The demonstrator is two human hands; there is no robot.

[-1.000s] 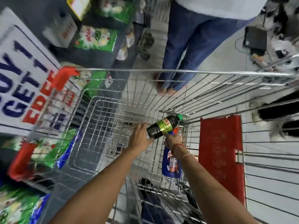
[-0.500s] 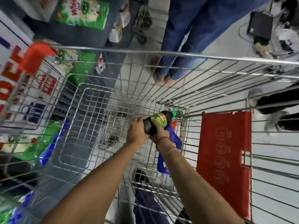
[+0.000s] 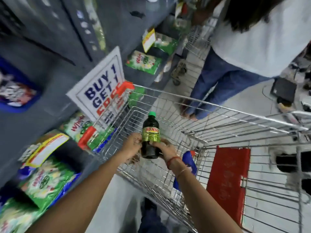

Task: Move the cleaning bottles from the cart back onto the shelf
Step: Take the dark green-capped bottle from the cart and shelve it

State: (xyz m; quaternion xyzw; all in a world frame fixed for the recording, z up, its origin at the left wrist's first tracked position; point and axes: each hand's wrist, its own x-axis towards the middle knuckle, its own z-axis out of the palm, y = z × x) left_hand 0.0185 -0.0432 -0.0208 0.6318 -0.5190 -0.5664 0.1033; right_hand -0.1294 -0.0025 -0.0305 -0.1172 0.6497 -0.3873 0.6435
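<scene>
A: Item one: dark bottle (image 3: 150,138), green cap, yellow-green label. Location?

B: Upright, held above the wire cart (image 3: 218,125), clear of the basket floor. Left hand (image 3: 133,146) wraps the left side at label height; right hand (image 3: 165,148) cups the lower right, thumb across the front. Both hands pressed closed on the body.

A: Handling notes?

B: Looks like rigid plastic, full of dark liquid, so likely moderately heavy for its size and bottom-weighted. Smooth wall and glossy label: probably slippery if the hold loosens. Not fragile, though a drop could crack the cap.

A: Best hold?

B: Around the body at or below the label, as now; one hand would likely suffice. Avoid carrying by the cap alone.

A: Item two?

B: Blue bottle (image 3: 189,158), red top, lying in the cart behind the right wrist, largely hidden. Shape unclear; grip point cannot be judged.

A: Destination?

B: Grey shelf (image 3: 55,78) to the left, stocked with green detergent packs (image 3: 143,62), beside a "Buy 1 Get 1" sign (image 3: 101,91)
</scene>
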